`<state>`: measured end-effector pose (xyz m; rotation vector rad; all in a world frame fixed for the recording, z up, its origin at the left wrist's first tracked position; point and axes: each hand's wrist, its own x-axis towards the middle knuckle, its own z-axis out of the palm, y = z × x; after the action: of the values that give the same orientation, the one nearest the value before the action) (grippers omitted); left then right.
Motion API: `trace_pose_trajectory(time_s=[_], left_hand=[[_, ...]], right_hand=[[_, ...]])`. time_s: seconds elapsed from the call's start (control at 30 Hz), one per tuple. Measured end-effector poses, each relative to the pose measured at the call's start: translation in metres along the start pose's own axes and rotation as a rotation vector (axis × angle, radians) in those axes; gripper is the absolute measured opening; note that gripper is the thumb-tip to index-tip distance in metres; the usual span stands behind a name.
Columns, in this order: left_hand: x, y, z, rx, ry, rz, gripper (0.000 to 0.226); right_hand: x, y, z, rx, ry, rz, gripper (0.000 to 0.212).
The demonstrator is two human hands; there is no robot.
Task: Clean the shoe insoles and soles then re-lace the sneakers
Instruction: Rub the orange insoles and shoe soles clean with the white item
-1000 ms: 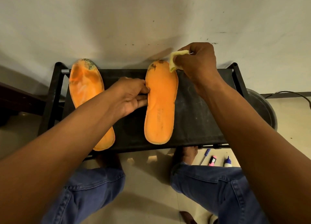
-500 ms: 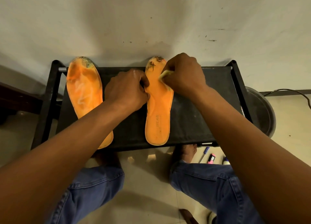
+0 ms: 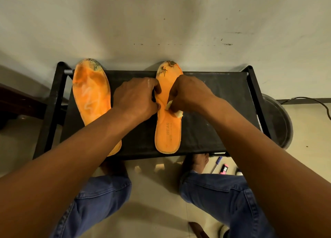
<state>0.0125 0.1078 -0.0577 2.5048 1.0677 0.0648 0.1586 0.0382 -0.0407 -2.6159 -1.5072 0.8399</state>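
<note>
Over on the left of the black fabric-topped metal stool lies a stained orange foam insole, grime at its toe, its heel end hidden under the left forearm, and nobody's touching it. Moving right, the left hand sits with fingers curled, pinching and pressing the near edge of the second orange foam insole, pinning it flat on the stool's middle. That insole runs lengthways away from the person, dirty toe towards the white wall, heel towards the knees, printed lettering showing near the heel. Right beside it, the right hand is clamped on a small pale yellow cleaning pad, pressing it onto the insole's middle, right edge. So both hands flank the insole's waist, almost touching across it. The toe stains lie just beyond the knuckles, the heel stretch just below them; my read is the scrubbing should run along that long axis, and the right hand, holding the pad, is the one to travel. Further right of the stool, a dark round basin rests on the floor.
</note>
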Motion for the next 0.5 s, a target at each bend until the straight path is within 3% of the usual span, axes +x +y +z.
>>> trace_pose_trajectory(time_s=[0.5], left_hand=[[0.001,-0.001,0.003,0.033,0.027,0.030,0.042]], right_hand=[[-0.039,-0.020,0.008,-0.145,-0.298,-0.157,0.030]])
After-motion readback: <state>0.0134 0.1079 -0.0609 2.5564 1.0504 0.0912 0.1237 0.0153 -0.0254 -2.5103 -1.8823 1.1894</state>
